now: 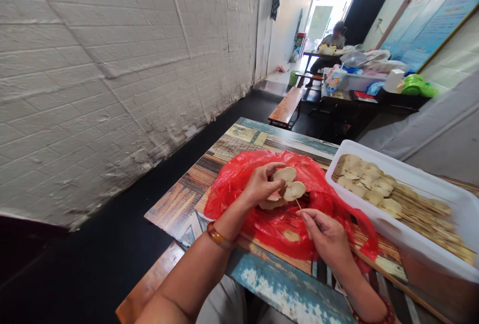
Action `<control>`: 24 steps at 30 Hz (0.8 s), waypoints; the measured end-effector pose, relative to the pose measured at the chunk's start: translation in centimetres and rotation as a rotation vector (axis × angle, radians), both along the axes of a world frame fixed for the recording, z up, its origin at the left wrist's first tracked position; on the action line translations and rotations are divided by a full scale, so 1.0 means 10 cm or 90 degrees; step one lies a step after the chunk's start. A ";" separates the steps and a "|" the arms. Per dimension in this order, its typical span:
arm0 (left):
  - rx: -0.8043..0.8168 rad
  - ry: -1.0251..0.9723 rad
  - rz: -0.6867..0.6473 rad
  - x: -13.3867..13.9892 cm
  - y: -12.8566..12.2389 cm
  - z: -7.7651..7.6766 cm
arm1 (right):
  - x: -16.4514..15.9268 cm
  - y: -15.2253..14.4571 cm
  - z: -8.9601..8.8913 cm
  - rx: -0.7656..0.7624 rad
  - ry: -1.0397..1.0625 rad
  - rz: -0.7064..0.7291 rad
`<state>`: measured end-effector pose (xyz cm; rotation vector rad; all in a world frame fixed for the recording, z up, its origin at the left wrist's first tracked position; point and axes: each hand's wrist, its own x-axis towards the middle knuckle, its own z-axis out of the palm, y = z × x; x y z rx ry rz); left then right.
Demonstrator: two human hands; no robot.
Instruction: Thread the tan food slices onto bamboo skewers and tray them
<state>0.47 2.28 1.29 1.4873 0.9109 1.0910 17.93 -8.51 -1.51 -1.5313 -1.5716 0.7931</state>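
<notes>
My left hand (263, 184) is closed on a thin, round, pale slice (286, 173) above a red plastic bag (228, 189). My right hand (327, 236) pinches a thin wooden skewer (298, 204). At the skewer's tip sits a second pale slice (295, 191), against the one in my left fingers. More slices lie under my left hand, partly hidden by it. A loose slice (291, 235) rests on the bag nearer to me. What food the slices are, I cannot tell. To the right, a white plastic tub (374, 157) holds many skewered slices (368, 179).
Everything stands on a patchwork-patterned wooden table (179, 196), with a long stick (400, 284) at its right. A wooden bench (287, 106) is beyond it. Farther back, a person (333, 39) sits at a cluttered table. A white brick-patterned wall (112, 74) runs along the left.
</notes>
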 end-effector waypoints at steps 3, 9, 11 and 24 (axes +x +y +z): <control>0.004 0.009 -0.020 -0.02 -0.01 0.02 | 0.01 0.00 -0.01 -0.006 0.007 0.008; -0.048 -0.047 -0.063 -0.05 -0.01 0.07 | 0.01 -0.01 0.03 -0.056 0.093 0.021; -0.082 -0.078 -0.082 -0.05 -0.02 0.07 | 0.01 -0.01 0.04 -0.078 0.133 0.020; -0.184 -0.158 -0.108 -0.02 -0.02 0.01 | -0.02 -0.02 0.02 -0.098 0.227 -0.004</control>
